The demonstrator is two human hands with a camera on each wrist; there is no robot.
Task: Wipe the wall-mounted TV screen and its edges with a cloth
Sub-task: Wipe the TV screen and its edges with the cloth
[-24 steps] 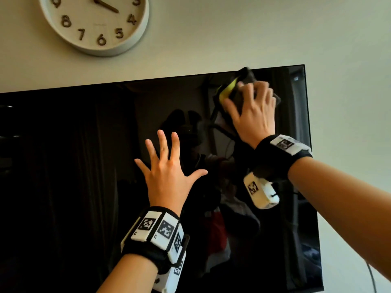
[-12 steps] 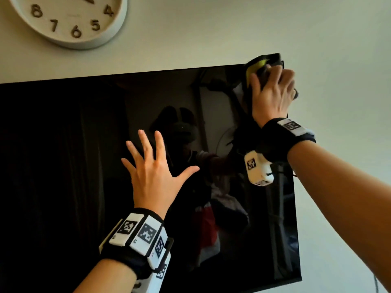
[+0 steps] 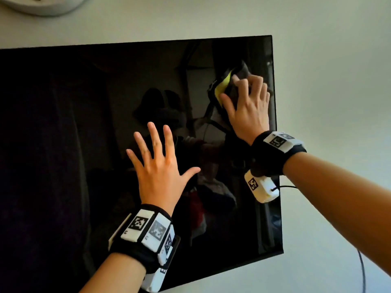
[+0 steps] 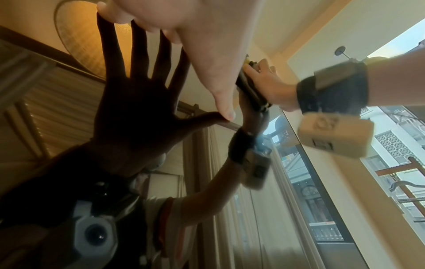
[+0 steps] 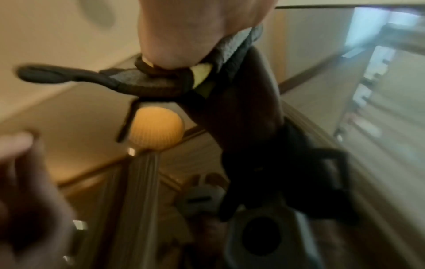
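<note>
The wall-mounted TV (image 3: 63, 144) is a black glossy screen that reflects the room. My right hand (image 3: 239, 89) grips a dark grey cloth (image 3: 224, 85) with a yellow patch. It holds the cloth against the glass just inside the TV's right edge (image 3: 275, 123), a little below the top corner. My left hand (image 3: 160, 157) lies flat on the screen's middle with its fingers spread, holding nothing. In the left wrist view the left hand (image 4: 207, 54) meets its dark reflection, and the cloth (image 4: 250, 87) sits beyond its thumb. In the blurred right wrist view, the cloth (image 5: 156, 81) bunches under the right hand (image 5: 195, 27).
A round white wall clock (image 3: 42, 7) hangs above the TV at the upper left. Bare pale wall (image 3: 328, 81) runs to the right of the screen. A thin dark cable (image 3: 362, 271) hangs on the wall below the TV's lower right corner.
My right hand carried the cloth up to the TV's top right corner, then down along the right edge to where it is now. The left hand stayed flat on the screen.
</note>
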